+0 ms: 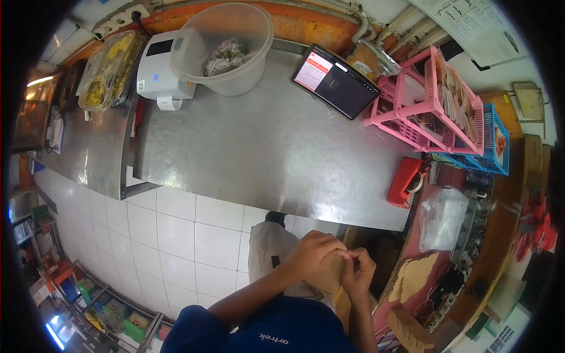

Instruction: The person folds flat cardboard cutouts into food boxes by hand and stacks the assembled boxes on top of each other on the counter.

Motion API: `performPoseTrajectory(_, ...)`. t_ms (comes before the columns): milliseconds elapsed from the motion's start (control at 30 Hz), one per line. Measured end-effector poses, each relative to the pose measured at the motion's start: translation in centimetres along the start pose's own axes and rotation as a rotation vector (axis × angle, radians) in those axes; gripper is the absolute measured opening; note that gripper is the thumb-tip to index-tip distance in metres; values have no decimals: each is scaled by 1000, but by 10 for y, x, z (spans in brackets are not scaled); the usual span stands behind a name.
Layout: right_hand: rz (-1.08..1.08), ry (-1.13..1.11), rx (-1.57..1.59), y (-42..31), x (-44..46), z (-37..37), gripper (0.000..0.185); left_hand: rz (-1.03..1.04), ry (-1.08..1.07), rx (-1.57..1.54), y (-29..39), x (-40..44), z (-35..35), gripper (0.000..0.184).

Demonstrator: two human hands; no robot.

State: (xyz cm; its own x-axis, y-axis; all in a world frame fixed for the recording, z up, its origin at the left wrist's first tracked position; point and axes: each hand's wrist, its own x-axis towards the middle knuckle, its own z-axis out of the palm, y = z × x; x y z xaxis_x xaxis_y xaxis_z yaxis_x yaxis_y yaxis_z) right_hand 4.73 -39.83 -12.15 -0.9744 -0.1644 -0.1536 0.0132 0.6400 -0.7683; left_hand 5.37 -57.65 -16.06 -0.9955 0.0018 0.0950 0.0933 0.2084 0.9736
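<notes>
In front of my blue shirt, my left hand (pixel 318 253) and my right hand (pixel 358 270) meet with fingertips pinched together. Between and below them hangs what looks like a brown paper bag (pixel 327 279), its top edge apparently in my closed fingers. The fingers cover most of that edge, so the exact grip is hidden. Both hands are off the near edge of the steel table (pixel 235 147), above my light trousers (pixel 268 250).
On the table stand a label printer (pixel 165 65), a clear tub (pixel 229 79) with greens in bags, a tablet (pixel 334 80) and pink racks (pixel 432 106). A red tape dispenser (pixel 405 182) sits by the right corner. Plastic bags (pixel 444 217) and brown paper (pixel 415 275) lie right.
</notes>
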Motion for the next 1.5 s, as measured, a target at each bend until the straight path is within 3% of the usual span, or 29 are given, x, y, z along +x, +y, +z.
performPoseTrajectory(300,-111,42,16,-6,10,-5,8,66,27,49,10,10,-2,12)
performPoseTrajectory(433,-118,32,4,-9,11,-8,3,71,14,112,14,17,-3,9)
performPoseTrajectory(700,41,134,95,-11,6,-12,5,120,-28,198,19,30,7,8)
performPoseTrajectory(1500,57,171,142,-1,-1,-22,3,103,-88,54,20,32,16,7)
